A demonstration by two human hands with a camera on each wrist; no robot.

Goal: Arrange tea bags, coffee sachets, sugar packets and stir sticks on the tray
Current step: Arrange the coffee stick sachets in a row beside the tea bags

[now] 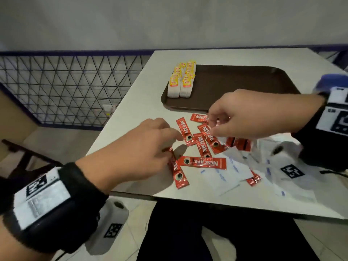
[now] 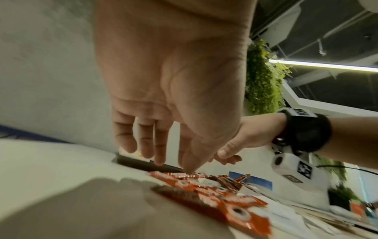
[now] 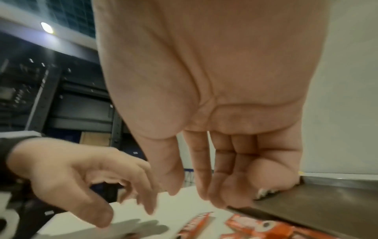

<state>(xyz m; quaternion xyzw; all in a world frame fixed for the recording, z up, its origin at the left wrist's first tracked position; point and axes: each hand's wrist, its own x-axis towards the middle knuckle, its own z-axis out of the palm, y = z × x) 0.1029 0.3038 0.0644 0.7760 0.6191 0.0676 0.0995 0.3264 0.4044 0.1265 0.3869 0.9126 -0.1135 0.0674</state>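
A brown tray (image 1: 244,81) lies at the back of the white table (image 1: 135,102), with two rows of yellow-tagged tea bags (image 1: 182,80) at its left end. Several red coffee sachets (image 1: 202,162) are scattered in front of it, and white sugar packets (image 1: 226,176) lie to their right. My left hand (image 1: 175,142) reaches down over the left sachets with straight fingers; its thumb tip touches a sachet (image 2: 184,175). My right hand (image 1: 211,127) hangs just above the far sachets (image 3: 261,226), beside the tray's near rim (image 3: 327,202), fingers loose and holding nothing. No stir sticks are in view.
The table's near edge (image 1: 207,200) runs just above my lap. A black wire-mesh railing (image 1: 66,87) and a dark chair frame (image 1: 24,155) stand to the left of the table. Most of the tray to the right of the tea bags is bare.
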